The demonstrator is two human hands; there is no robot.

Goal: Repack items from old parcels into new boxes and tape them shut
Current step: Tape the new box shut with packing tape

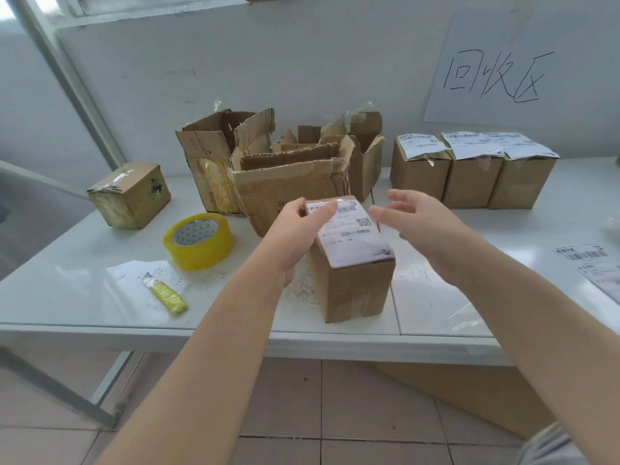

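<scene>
Smoothing the label [349,229] onto the closed box [355,290], near centre of the worktop [84,280] (final step, seemingly). Pressing with the left hand [298,229], fingers flat on the label's far-left corner; hovering just right with the right hand [412,216], spread wide, empty. Next, likely: gripping both sides, shifting it toward the labelled boxes [469,182] far right.

White table [84,297] is pretty cluttered: tape roll [198,241] and yellow box cutter [166,295] front left, beat-up little box [131,199] at the left edge, torn cartons [285,176] at the back, one labelled box [352,283] up front, three sealed boxes [469,172] side by side back right, loose labels [590,263] far right.
</scene>
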